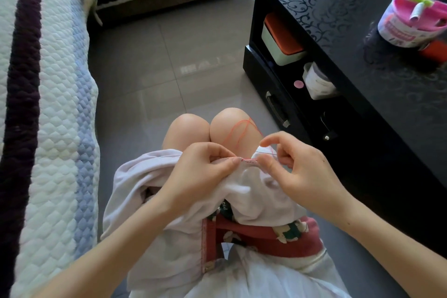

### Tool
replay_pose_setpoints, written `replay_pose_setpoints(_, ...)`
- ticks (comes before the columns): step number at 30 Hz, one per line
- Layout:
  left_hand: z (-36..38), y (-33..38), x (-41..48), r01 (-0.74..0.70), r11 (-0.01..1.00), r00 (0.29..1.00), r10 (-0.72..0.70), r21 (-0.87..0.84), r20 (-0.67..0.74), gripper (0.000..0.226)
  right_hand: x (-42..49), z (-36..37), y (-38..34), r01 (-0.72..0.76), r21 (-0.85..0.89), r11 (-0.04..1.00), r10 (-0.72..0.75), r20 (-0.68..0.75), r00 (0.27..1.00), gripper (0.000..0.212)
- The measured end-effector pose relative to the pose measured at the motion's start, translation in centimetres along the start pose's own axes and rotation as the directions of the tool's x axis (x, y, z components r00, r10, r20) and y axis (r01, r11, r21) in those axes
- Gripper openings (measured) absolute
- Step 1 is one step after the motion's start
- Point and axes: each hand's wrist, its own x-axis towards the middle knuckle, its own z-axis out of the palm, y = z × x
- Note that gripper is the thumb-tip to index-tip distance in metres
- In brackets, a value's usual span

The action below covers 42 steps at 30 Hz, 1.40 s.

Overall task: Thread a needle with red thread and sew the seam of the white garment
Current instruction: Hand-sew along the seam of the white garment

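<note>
The white garment (154,191) lies bunched over my lap. My left hand (200,172) pinches its seam (246,159), where a short row of red stitches shows. My right hand (297,167) is at the seam's right end, thumb on the cloth, fingers curled around a thin needle (266,152) that sticks out of the fabric. Red thread (242,132) loops from the needle up over my right knee.
A black cabinet (362,55) stands to the right, with a pink and white sewing kit (411,22) and an orange spool (435,48) on top. Its open shelf holds a box (283,38). A quilted sofa (48,104) is on the left, grey tiled floor ahead.
</note>
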Motion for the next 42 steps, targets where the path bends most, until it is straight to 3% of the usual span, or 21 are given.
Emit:
replay_pose_setpoints(5,-0.5,0.1,0.1,0.135,0.985,0.986,-0.122,-0.112,0.111,0.019,-0.8,0.3,-0.8,0.121,-0.031,0.992,-0.122,-0.044,0.992,0.014)
replay_pose_setpoints(10,-0.6,0.1,0.5,0.225,0.948,0.969,-0.193,-0.225,0.157,0.019,-1.1,1.1,-0.8,0.14,-0.029,0.99,-0.141,-0.038,0.989,0.015)
replay_pose_setpoints(22,-0.8,0.0,0.5,0.245,0.911,0.963,-0.191,-0.332,0.188,0.017,-0.6,1.6,-0.7,0.129,-0.014,0.992,-0.129,-0.038,0.991,0.016)
replay_pose_setpoints(28,-0.7,-0.3,0.3,0.176,0.947,0.978,-0.138,-0.27,0.155,0.016,-0.5,1.7,-0.5,0.135,-0.039,0.99,-0.136,-0.027,0.99,0.017)
replay_pose_setpoints(34,-0.3,-0.5,0.1,-0.076,0.997,0.997,0.077,-0.022,0.019,0.012,-0.2,2.1,-0.7,0.179,-0.131,0.975,-0.184,-0.027,0.983,0.017)
replay_pose_setpoints(38,-0.1,-0.6,-0.1,-0.165,0.986,0.986,0.165,-0.016,0.003,0.012,0.1,2.6,-0.7,0.194,-0.183,0.964,-0.206,-0.05,0.977,0.018)
replay_pose_setpoints(42,-0.1,-0.7,-0.4,-0.146,0.989,0.989,0.147,-0.032,0.024,0.012,0.1,3.1,-0.8,0.214,-0.18,0.96,-0.227,-0.058,0.972,0.023)
